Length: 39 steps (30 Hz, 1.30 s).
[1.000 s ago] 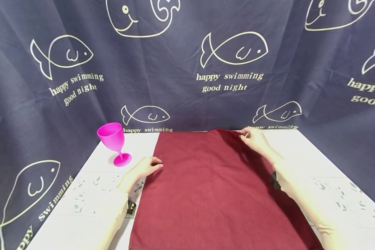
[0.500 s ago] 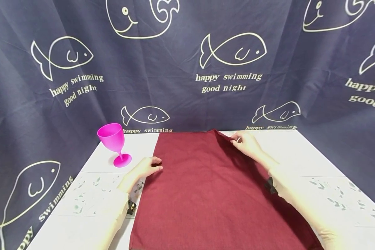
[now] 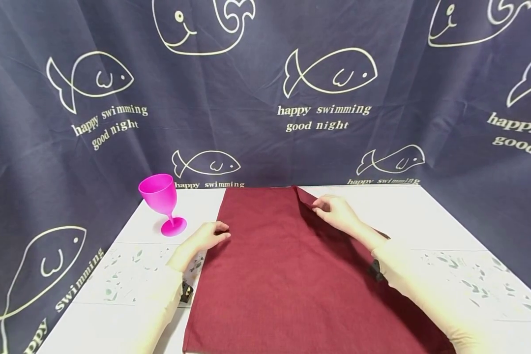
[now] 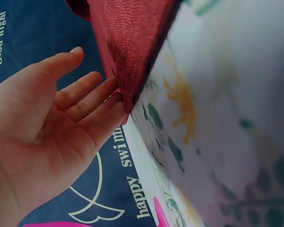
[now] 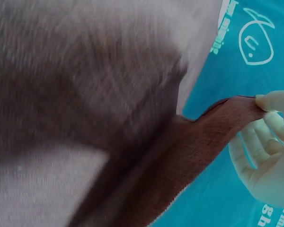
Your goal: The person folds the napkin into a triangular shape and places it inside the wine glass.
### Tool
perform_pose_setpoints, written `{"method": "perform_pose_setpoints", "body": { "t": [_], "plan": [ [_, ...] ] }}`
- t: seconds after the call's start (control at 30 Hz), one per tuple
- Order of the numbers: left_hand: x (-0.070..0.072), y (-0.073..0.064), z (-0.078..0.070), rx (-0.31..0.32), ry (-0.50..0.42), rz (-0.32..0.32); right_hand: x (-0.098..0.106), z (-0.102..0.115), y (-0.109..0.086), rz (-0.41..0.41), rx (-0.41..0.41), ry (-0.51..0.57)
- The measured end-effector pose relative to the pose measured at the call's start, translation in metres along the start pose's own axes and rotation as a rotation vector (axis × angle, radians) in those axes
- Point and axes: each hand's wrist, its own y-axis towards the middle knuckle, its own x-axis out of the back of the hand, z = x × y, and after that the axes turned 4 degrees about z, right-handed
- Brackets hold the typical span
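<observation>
Centrally, red cloth [image 3: 270, 275] on bench [image 3: 407, 211]: lifted part pinched in right hand [image 3: 338, 215], one o'clock, seemingly to hold it up; left hand [image 3: 207, 237], ten o'clock, relaxed against the edge, perhaps steadying; cup [image 3: 159, 195] farther out, apart.

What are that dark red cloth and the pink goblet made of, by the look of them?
The dark red cloth looks like matte woven fabric, perhaps cotton or linen: its weave shows up close, and it bends softly where the right hand pinches it.

The pink goblet seems smooth plastic, judging by its even, opaque colour from bowl to foot; coated glass remains possible.
</observation>
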Motion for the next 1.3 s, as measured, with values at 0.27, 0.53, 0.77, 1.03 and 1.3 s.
{"method": "perform_pose_setpoints", "body": {
  "t": [0.27, 0.53, 0.77, 1.03, 1.3],
  "plan": [
    [0.000, 0.000, -0.001, 0.008, -0.003, 0.003, -0.010, 0.013, -0.003, 0.029, 0.041, 0.033],
    [0.001, 0.000, -0.003, 0.019, -0.008, 0.015, -0.019, 0.020, -0.009, 0.058, 0.075, 0.050],
    [0.002, 0.000, -0.003, 0.022, 0.006, 0.012, -0.024, 0.028, -0.013, 0.091, 0.088, 0.057],
    [0.002, 0.000, -0.004, 0.014, -0.002, 0.009, -0.032, 0.037, -0.018, 0.106, 0.105, 0.071],
    [0.000, -0.001, -0.002, 0.021, 0.002, 0.010, -0.037, 0.043, -0.022, 0.137, 0.146, 0.098]
  ]
}}
